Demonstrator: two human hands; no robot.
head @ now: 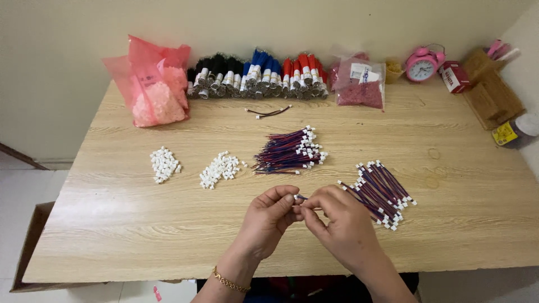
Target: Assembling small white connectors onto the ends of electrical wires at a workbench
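Note:
Both my hands meet above the front middle of the wooden table (140,224). My left hand (268,216) and my right hand (339,224) pinch the same short red-and-blue wire (301,197) between their fingertips; most of it is hidden by the fingers. Just right of my right hand lies a bundle of wires with white connectors at both ends (383,192). Farther back sits another pile of red-and-blue wires (289,151). Two small heaps of white plastic connectors (220,168) (163,164) lie to the left.
Along the back edge stand a pink bag of white parts (152,90), a row of bundled black, blue and red wires (258,76), a bag of red parts (360,84), a pink alarm clock (422,64) and a red box (453,77). A loose wire (269,112) lies nearby.

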